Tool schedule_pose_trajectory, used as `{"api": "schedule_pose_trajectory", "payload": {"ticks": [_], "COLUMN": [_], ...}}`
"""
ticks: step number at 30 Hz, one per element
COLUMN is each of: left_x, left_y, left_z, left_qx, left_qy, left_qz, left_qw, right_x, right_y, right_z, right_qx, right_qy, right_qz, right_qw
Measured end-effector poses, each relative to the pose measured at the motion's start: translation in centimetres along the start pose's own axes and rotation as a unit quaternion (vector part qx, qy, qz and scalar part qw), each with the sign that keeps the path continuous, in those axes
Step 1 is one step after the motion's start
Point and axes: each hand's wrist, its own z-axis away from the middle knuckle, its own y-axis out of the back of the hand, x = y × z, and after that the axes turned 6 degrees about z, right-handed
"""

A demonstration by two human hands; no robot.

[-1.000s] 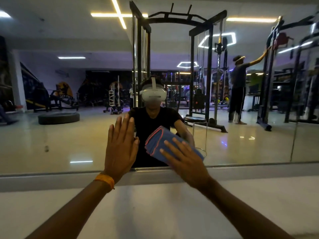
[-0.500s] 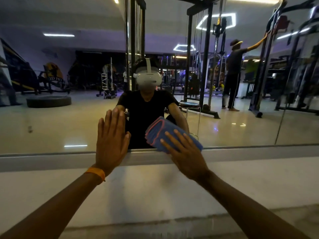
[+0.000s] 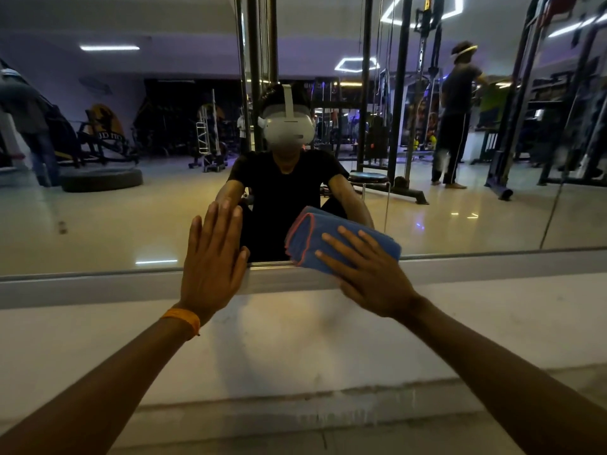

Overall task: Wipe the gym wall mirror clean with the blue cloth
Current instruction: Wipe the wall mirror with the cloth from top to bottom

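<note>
Big gym wall mirror [image 3: 98, 224] fills upper view, pale plaster wall [image 3: 295, 349] below it. Reflected: black cable machine [image 3: 397, 93], black tyre [image 3: 101, 179], yellow-black bench [image 3: 105, 126], its lettering too blurred to read. My left hand [image 3: 213, 257] flat on glass at bottom edge, fingers straight, together. My right hand [image 3: 368, 274], fingers straight and spread, presses folded blue cloth with red stitched edge [image 3: 315, 234] against mirror's bottom edge. Orange band [image 3: 182, 320] on left wrist.
</note>
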Motion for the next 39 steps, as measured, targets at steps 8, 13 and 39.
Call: {"api": "schedule_pose_trajectory", "payload": {"ticks": [8,13,39], "left_x": [-0.2,-0.4,-1.4], "left_y": [0.5,0.0,1.0], "left_z": [0.5,0.9,-3.7], "left_qx": [-0.013,-0.004,0.026], "left_qy": [-0.016,-0.010,-0.016], "left_qz": [0.002,0.020,-0.005], "left_qw": [1.000,1.000,1.000], "right_x": [-0.5,-3.8,-2.7], "right_y": [0.0,-0.6,0.8], "right_z": [2.8,-3.1,-2.2], "right_qx": [0.007,0.014,0.003], "right_qy": [-0.075,0.030,-0.086], "right_qz": [-0.033,-0.019,0.067], "right_qw": [0.997,0.999,0.994]}}
